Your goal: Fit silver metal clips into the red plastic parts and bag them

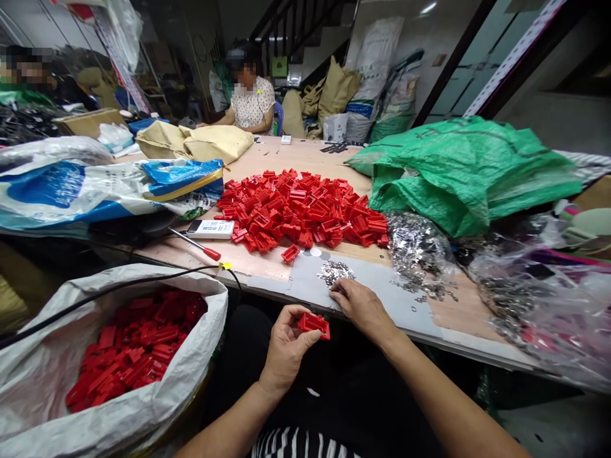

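Observation:
Between the thumb and fingers of my left hand (287,348) is a red plastic housing (315,324), its hollow side facing up, held just off the table's front edge. My right hand (360,305) reaches over that edge, fingertips pinched together at the near side of a small heap of shiny metal clips (335,272). What the fingertips hold, if anything, is too small to make out. Behind the clips spreads a big pile of red plastic housings (296,210), one of them (290,254) lying apart at its front.
At left, a white sack (217,299) holds more red housings. A red-handled tool (195,244) and a white box (210,229) lie beside the pile. Clear bags of metal parts (420,248) and a green sack (477,165) occupy the right. Another person (252,95) sits across the table.

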`<state>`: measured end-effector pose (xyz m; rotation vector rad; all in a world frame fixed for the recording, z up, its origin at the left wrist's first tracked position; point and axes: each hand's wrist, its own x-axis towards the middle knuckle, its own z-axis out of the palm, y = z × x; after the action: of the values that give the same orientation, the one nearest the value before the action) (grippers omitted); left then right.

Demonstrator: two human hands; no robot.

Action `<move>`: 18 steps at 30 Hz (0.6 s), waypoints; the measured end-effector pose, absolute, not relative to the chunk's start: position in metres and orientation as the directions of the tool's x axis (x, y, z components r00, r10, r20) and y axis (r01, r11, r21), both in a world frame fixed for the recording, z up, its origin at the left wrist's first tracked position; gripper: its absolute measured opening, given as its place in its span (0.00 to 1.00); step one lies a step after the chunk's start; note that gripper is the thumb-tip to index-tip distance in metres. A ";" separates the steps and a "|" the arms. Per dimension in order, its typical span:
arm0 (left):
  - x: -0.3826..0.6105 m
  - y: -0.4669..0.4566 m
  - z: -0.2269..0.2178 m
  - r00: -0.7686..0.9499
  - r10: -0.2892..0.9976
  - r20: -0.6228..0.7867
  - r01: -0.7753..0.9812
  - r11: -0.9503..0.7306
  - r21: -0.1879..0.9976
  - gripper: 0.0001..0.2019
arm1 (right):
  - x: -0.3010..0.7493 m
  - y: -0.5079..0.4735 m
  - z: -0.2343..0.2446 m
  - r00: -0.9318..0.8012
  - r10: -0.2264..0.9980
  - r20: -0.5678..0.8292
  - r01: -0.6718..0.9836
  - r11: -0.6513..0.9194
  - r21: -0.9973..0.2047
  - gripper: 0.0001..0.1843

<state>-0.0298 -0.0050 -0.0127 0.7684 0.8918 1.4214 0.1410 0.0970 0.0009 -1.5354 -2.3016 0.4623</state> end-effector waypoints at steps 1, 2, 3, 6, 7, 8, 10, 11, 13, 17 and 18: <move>-0.030 -0.005 -0.013 -0.050 0.997 -0.060 -0.486 0.028 0.873 0.14 | 0.141 0.098 0.001 -0.357 0.930 0.092 0.822 0.360 -0.441 0.05; -0.030 -0.005 -0.013 -0.051 0.997 -0.064 -0.486 0.031 0.873 0.14 | 0.141 0.098 0.001 -0.351 0.932 0.090 0.826 0.354 -0.439 0.05; -0.030 -0.005 -0.013 -0.051 0.996 -0.068 -0.486 0.035 0.873 0.14 | 0.141 0.099 0.001 -0.345 0.934 0.088 0.829 0.348 -0.437 0.05; -0.030 -0.004 -0.015 -0.058 0.995 -0.077 -0.490 0.039 0.871 0.14 | 0.142 0.099 0.001 -0.327 0.941 0.080 0.836 0.328 -0.439 0.06; -0.030 -0.003 -0.016 -0.064 0.995 -0.078 -0.496 0.036 0.868 0.14 | 0.143 0.099 0.001 -0.323 0.943 0.079 0.837 0.324 -0.442 0.06; -0.030 -0.002 -0.017 -0.071 0.994 -0.077 -0.502 0.031 0.864 0.14 | 0.143 0.099 0.001 -0.319 0.945 0.078 0.836 0.319 -0.445 0.06; -0.029 -0.001 -0.017 -0.087 0.993 -0.074 -0.508 0.020 0.861 0.14 | 0.144 0.098 0.002 -0.311 0.947 0.081 0.836 0.313 -0.451 0.07; -0.029 0.000 -0.018 -0.094 0.993 -0.072 -0.505 0.015 0.863 0.14 | 0.144 0.097 0.002 -0.308 0.948 0.083 0.836 0.311 -0.452 0.07; -0.029 0.001 -0.017 -0.105 0.992 -0.067 -0.487 0.008 0.873 0.14 | 0.143 0.097 0.002 -0.310 0.947 0.082 0.836 0.313 -0.451 0.06; -0.029 0.000 -0.016 -0.133 0.990 -0.040 -0.426 -0.021 0.904 0.14 | 0.140 0.096 0.001 -0.305 0.950 0.071 0.845 0.305 -0.439 0.04; -0.029 -0.001 -0.016 -0.138 0.990 -0.027 -0.409 -0.032 0.912 0.14 | 0.139 0.096 0.001 -0.300 0.952 0.069 0.849 0.299 -0.436 0.03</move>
<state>-0.0287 -0.0007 -0.0157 0.8216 0.9855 1.4834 0.1387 0.0959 0.0008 -1.6285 -2.2578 0.4594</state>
